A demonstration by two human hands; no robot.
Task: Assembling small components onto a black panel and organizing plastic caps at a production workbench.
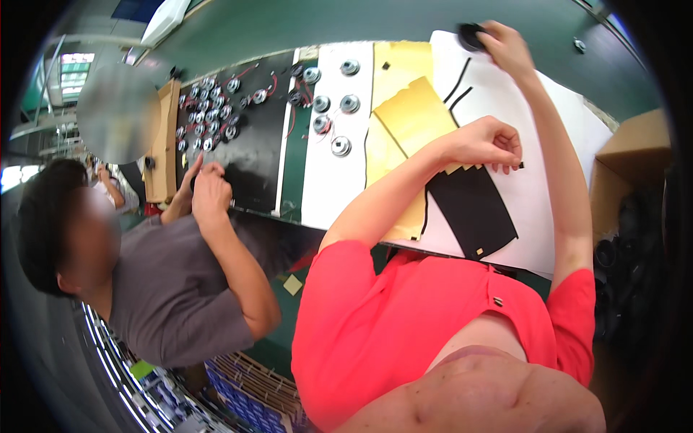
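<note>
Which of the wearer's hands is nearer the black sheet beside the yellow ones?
Left. Left hand: by the far end of the black sheet. Right hand: well beyond it.

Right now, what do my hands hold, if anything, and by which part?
The right hand holds a black round piece by its right edge. The left hand is curled; whether it grips the small black bit beside it, I cannot tell.
</note>
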